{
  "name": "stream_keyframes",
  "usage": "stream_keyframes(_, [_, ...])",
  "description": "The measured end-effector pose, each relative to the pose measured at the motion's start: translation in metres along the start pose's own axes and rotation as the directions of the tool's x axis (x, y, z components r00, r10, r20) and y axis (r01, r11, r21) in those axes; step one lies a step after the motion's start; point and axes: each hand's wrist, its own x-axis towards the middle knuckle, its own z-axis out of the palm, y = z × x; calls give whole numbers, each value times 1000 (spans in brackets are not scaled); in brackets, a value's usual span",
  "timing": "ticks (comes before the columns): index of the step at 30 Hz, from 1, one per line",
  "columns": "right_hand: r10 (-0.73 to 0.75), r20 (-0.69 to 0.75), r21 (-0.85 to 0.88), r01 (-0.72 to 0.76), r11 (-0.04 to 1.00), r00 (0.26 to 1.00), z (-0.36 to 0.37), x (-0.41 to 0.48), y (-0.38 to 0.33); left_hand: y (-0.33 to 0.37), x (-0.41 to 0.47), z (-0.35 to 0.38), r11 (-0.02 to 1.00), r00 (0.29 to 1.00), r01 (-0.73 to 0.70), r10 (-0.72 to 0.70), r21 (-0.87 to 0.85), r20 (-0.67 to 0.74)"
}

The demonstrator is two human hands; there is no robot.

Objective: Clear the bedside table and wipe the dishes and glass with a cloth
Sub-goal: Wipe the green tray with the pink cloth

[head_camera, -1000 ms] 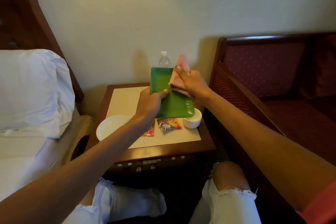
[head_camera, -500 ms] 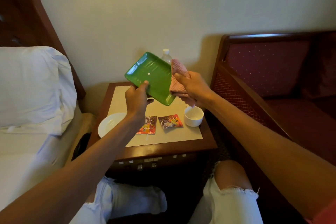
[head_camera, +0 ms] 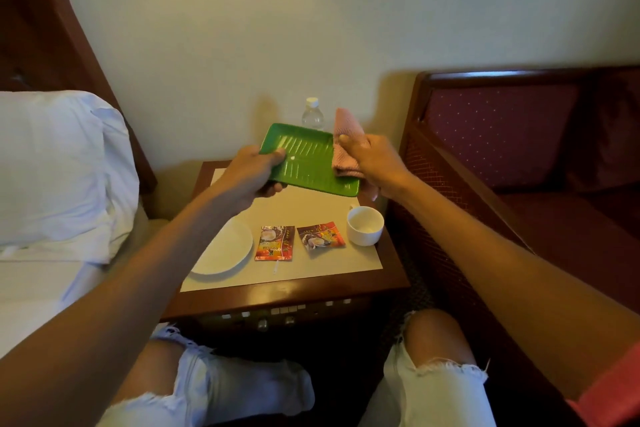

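A green ribbed rectangular plate (head_camera: 309, 160) hovers above the bedside table (head_camera: 287, 291), its ribbed face turned up toward me. My left hand (head_camera: 254, 173) grips its left edge, thumb on top. My right hand (head_camera: 372, 163) holds a folded pink cloth (head_camera: 346, 139) against the plate's right edge. On the table below lie a white round plate (head_camera: 228, 250), two red sachets (head_camera: 275, 243) (head_camera: 321, 236) and a white cup (head_camera: 365, 225).
A clear water bottle (head_camera: 312, 114) stands at the table's back by the wall, partly hidden by the green plate. A bed with a white pillow (head_camera: 52, 166) is on the left, a maroon sofa (head_camera: 519, 149) on the right. My knees are under the table's front.
The green plate has turned from upright to nearly level with its ribbed face up. The cloth hand stayed at the plate's right edge.
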Motion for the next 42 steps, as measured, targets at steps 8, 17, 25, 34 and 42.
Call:
stream_keyframes(8, [212, -21, 486, -175, 856, 977, 26, -4, 15, -3, -4, 8, 991, 995, -88, 91, 102, -28])
stream_keyframes(17, [368, 237, 481, -438, 760, 899, -5, -2, 15, -16, 0, -21, 284, 722, -580, 613, 763, 321])
stream_keyframes(25, [345, -27, 623, -254, 740, 938, 1, 1, 15, -5, -18, 7, 561, 709, -701, 613, 439, 349])
stream_keyframes(34, [-260, -19, 7, 261, 965, 965, 37, -37, 33, 8, -13, 43, 949, 992, -123, 122, -292, -20])
stream_keyframes(42, [-200, -98, -238, 172, 956, 975, 25, -8, 33, 4, -22, 39, 892, 996, 65, -32, -446, 82])
